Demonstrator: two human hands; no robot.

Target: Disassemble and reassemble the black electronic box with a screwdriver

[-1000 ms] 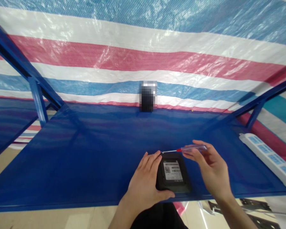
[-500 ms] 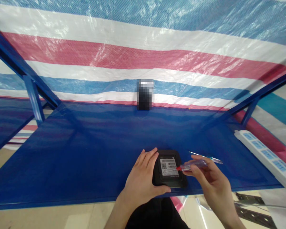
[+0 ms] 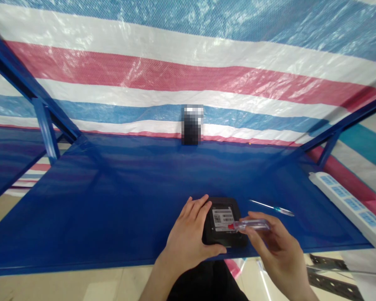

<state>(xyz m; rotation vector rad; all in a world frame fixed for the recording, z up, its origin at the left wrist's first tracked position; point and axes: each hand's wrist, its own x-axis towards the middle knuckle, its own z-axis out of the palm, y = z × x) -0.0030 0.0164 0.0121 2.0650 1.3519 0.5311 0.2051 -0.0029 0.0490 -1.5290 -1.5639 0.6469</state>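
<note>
A square black electronic device [image 3: 224,240] with rounded corners lies on the blue shelf near its front edge, its white barcode label [image 3: 223,218] facing up. My left hand [image 3: 189,234] grips its left side, fingertips at the far corner and thumb along the near edge. My right hand [image 3: 280,244] is closed round the clear purplish handle of a screwdriver [image 3: 252,225] with a red collar. The tool points left over the label; whether its tip touches the device I cannot tell. Beyond the right hand lies a second screwdriver [image 3: 278,209] with a thin shaft and a teal-and-clear handle.
A white power strip [image 3: 351,205] runs along the right edge of the blue shelf [image 3: 113,200]. At the back stands a dark pixelated object [image 3: 192,125] against a striped plastic sheet [image 3: 138,67]. Blue metal braces [image 3: 45,129] rise at both sides.
The screwdriver in my right hand has shifted slightly left and down, its collar now lower over the label. My left hand keeps its hold. The view has moved a little.
</note>
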